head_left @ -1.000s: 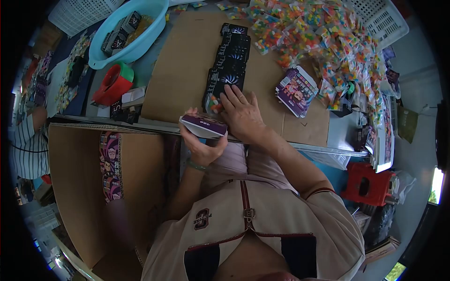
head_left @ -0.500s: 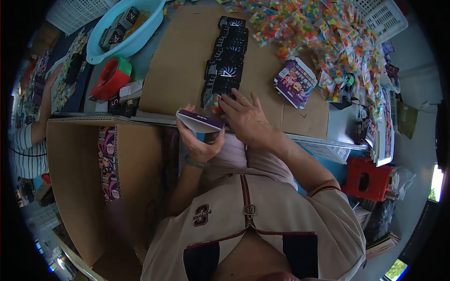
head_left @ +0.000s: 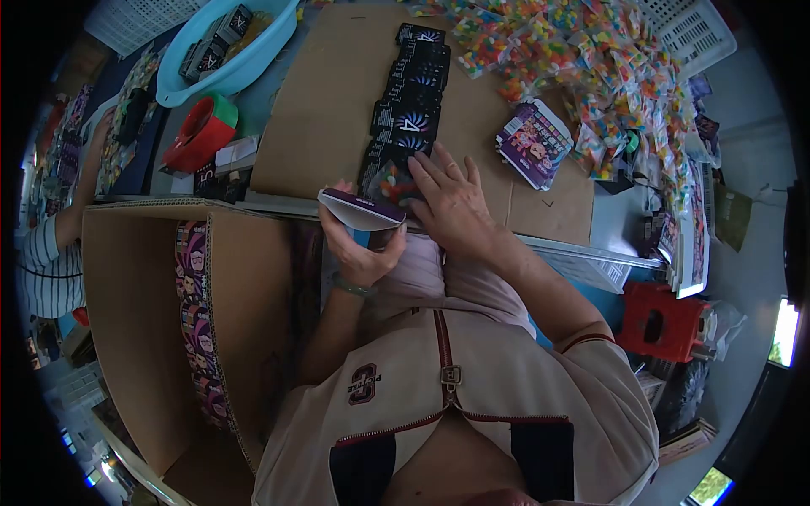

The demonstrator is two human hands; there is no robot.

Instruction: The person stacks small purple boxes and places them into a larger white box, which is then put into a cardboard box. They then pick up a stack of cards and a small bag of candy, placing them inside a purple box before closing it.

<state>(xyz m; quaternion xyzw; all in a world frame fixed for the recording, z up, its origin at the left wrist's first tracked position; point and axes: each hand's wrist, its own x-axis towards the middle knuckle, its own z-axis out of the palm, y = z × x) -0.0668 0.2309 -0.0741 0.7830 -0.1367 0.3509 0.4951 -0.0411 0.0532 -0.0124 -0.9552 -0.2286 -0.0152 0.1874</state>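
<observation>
My left hand (head_left: 361,260) grips a small purple carton (head_left: 364,208) at the table's front edge; its pale open side faces me. Just beyond it, a clear packet of colourful candies (head_left: 392,182) sits between the thumb and forefinger of my right hand (head_left: 456,204). The other right fingers are stretched out beside the near end of a row of overlapping black printed packs (head_left: 413,88). That row runs away from me across a flat cardboard sheet (head_left: 325,93). To the right of my right hand lies a stack of flat purple cartons (head_left: 535,143).
Many candy packets (head_left: 540,51) cover the back right. A blue basin (head_left: 169,93) and a red and green tape dispenser (head_left: 198,139) stand at left. Below the table edge is a large cardboard box (head_left: 135,278) holding a row of purple cartons (head_left: 194,312). A co-worker's arm (head_left: 84,181) shows far left.
My right hand and the candy packet have shifted slightly away from me. Inside the large box, the purple row now reaches further towards me, where a purple blur was before.
</observation>
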